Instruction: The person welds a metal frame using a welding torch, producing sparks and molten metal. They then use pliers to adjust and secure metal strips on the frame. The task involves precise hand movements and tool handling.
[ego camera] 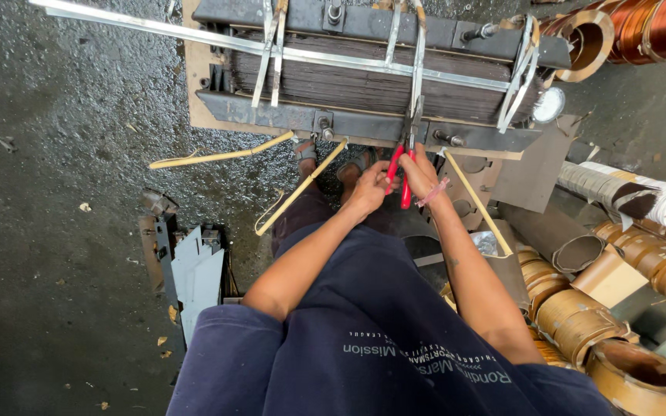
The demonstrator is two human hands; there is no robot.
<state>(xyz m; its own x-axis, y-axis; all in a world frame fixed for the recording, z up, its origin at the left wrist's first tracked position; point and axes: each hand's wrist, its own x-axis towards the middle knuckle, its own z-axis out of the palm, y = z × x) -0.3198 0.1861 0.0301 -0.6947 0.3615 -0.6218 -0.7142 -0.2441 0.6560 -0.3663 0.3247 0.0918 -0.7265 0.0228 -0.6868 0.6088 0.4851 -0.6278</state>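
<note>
Both hands are working a pair of red-handled pliers at the near edge of a stacked steel core that is lying clamped between dark steel bars on the floor. The left hand is closing around the left handle, its fingers clenched on the red grip, and the right hand is wrapping the other handle, fingers grasping it just as firmly. The nose of the pliers is reaching up to a thin metal strap that is running over the core; whether the tip is already biting the strap is too small to tell. To do this well, I judge that the squeeze should be coming evenly from both hands, with the tool kept in line with the strap so it is not slipping sideways toward the bolt just beside it. Yellow strips are lying loose near the feet, apart from the tool.
</note>
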